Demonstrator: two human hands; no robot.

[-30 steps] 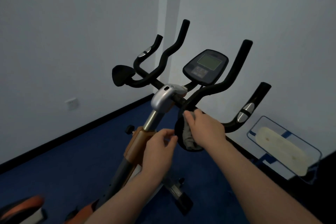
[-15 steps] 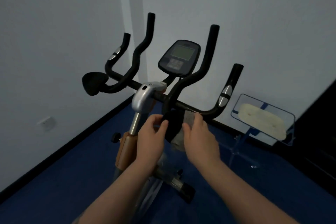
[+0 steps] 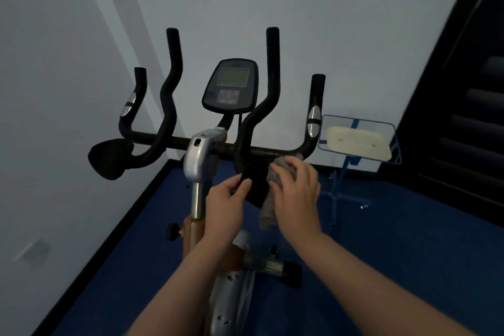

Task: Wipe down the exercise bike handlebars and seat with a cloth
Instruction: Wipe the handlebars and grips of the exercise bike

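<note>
Handlebars (image 3: 272, 151) of the exercise bike stand in the middle of the view, black, w/ four upright grips and a cross bar that runs left to right. A dark round elbow pad (image 3: 255, 185) sits at the lower end of the right inner bar, and a second pad (image 3: 111, 157) sits at the left end. The right hand (image 3: 296, 191) holds a grey cloth (image 3: 278, 174) against the right side of the near pad, fingers curled over the bunched cloth, approx. where the pad meets the cross bar; one end of the cloth hangs down below the hand. The left hand (image 3: 225, 200) grips the left edge of the same pad, thumb and fingers pinched on its rim. The console (image 3: 230, 86) w/ a pale screen is above the bar, between the two inner grips. A silver clamp (image 3: 199, 155) joins the bar to the post (image 3: 197, 203). The seat is not in view. To the right, near the wall, stands a blue wire rack (image 3: 392, 142) w/ a pale flat thing in it, maybe a tray; the picture is too dim to tell. The floor (image 3: 395, 240) is blue.
</note>
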